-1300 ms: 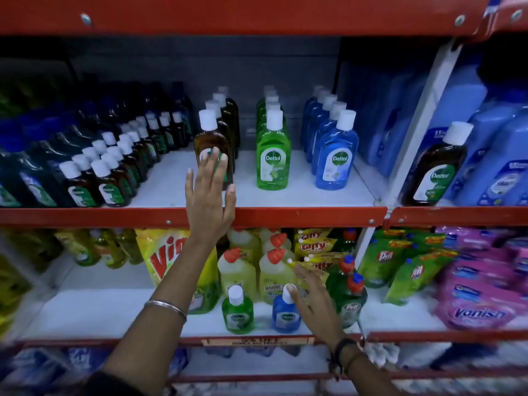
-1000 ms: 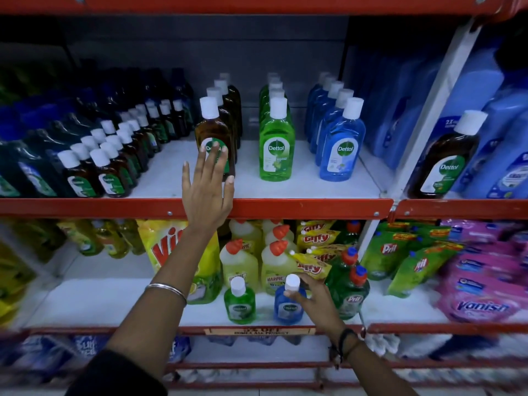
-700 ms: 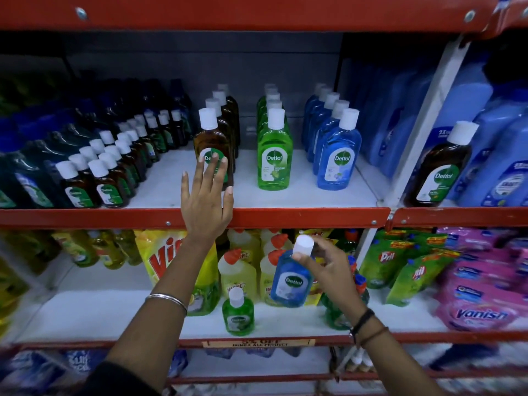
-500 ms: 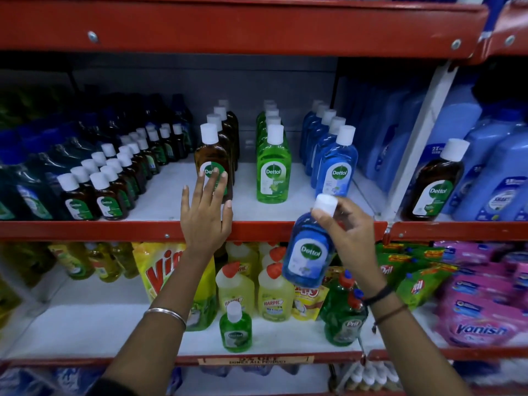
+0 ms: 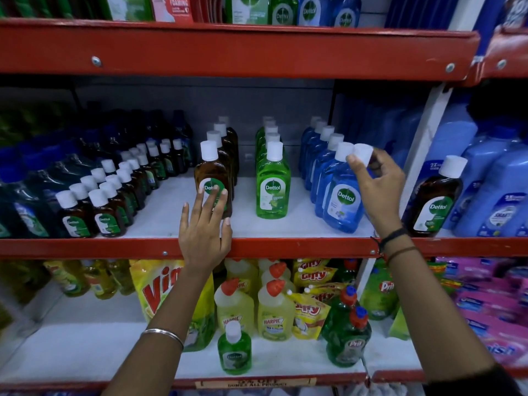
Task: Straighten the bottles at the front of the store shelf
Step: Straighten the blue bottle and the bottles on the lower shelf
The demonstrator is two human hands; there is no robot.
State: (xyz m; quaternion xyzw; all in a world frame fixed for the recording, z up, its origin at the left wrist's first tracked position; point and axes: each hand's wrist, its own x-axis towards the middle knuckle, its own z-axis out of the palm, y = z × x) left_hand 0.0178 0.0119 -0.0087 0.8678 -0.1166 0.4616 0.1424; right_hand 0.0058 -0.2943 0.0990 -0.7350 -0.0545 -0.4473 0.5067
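Note:
My right hand (image 5: 377,187) is shut on the white cap of a blue Dettol bottle (image 5: 341,207). The bottle leans, cap to the right, at the front of the blue row on the middle shelf (image 5: 300,247), its base close to the white shelf board. My left hand (image 5: 204,232) lies open over the red shelf edge, fingertips touching the label of the front brown Dettol bottle (image 5: 211,172), which stands upright. Between them stands the upright front bottle of the green Dettol row (image 5: 273,187).
Rows of small brown bottles (image 5: 74,215) fill the shelf's left side. A white upright post (image 5: 428,132) bounds it on the right, with a large brown bottle (image 5: 434,201) beyond. On the lower shelf stand a small green bottle (image 5: 234,350), Harpic bottles (image 5: 274,312) and a Vim pouch (image 5: 160,290).
My right hand took the small blue bottle from the lower shelf, lifted it and brought it to the front of the blue row on the middle shelf. The left hand stayed at the brown bottle.

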